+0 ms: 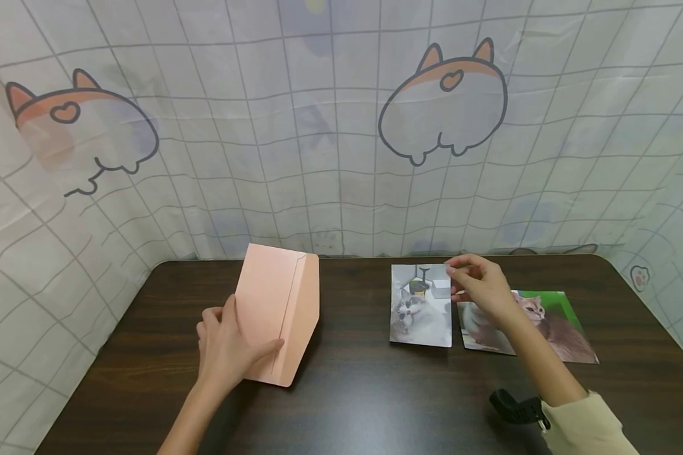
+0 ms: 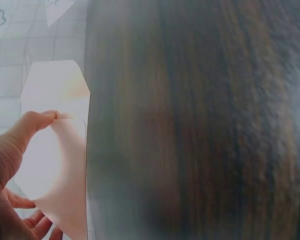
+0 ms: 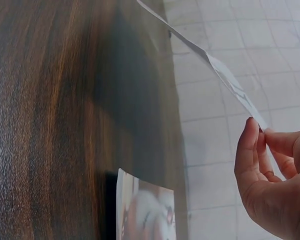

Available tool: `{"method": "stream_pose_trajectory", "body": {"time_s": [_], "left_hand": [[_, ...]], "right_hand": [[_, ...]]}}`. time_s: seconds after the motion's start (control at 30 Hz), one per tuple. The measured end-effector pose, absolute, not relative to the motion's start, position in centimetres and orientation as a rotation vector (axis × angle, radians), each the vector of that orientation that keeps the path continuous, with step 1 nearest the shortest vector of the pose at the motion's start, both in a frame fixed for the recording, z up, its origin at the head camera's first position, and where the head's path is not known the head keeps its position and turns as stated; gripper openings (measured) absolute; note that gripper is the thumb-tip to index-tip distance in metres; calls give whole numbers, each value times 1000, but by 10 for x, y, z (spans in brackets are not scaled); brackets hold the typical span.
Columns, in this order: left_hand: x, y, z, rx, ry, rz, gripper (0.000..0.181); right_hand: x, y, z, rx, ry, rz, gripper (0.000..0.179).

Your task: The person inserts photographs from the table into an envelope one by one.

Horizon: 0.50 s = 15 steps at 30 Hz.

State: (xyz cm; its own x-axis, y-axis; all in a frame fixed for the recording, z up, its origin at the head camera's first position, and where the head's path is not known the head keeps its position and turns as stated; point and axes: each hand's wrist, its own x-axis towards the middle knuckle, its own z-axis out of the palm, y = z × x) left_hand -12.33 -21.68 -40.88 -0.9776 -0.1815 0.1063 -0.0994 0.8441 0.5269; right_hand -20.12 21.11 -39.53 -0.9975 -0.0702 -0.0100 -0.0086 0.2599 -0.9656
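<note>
A pale pink envelope with its flap folded out is gripped by my left hand, tilted up from the table. The left wrist view shows the thumb on one face of the envelope and fingers along its other edge. My right hand pinches a printed picture of grey-and-white cats by its upper right edge. In the right wrist view this picture appears nearly edge-on between thumb and fingertips. Beneath the right hand, other cat pictures lie on the table, partly hidden by the forearm.
The dark wooden table ends at a back edge against a white grid-patterned curtain with cartoon corgis. A black strap is on the right wrist beside a light sleeve.
</note>
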Motion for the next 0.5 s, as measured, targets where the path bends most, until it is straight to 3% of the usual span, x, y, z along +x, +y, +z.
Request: {"method": "stream_pose_trajectory", "body": {"time_s": [0.5], "left_hand": [[-129, -210, -408, 219, -2821, -831, 115]], "right_hand": [[-193, 204, -388, -87, 2424, -1921, 35]]}}
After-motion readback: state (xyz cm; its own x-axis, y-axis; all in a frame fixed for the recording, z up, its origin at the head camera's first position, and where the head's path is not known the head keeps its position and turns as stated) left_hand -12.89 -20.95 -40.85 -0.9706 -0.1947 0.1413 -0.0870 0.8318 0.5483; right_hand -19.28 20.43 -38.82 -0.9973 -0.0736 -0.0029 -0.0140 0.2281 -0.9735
